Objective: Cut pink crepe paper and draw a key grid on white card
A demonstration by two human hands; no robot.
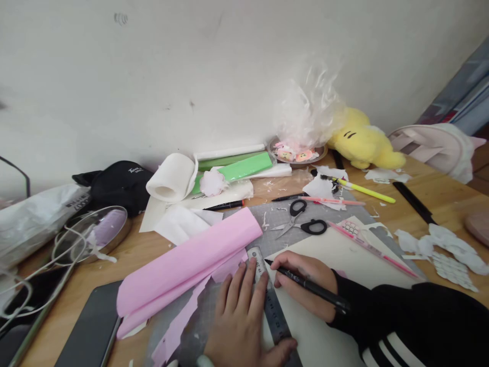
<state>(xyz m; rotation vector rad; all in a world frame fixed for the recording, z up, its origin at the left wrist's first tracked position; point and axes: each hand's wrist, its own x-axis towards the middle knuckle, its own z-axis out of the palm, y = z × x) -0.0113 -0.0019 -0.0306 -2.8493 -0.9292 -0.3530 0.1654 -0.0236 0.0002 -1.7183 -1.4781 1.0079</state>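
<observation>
My left hand lies flat with its fingers spread, pressing on a metal ruler that rests over a cream sheet of paper. In my right hand is a black pen, its tip near the upper end of the ruler. Pink crepe paper lies folded just left of the ruler, with a torn pink strip below it. Black-handled scissors lie partly open beyond my right hand. A grey mat shows under the papers.
A tissue roll, green paper and a bowl stand by the wall. Yellow plush sits at the back right. Pens, including a yellow one, and paper scraps lie right. A tablet and cables occupy the left.
</observation>
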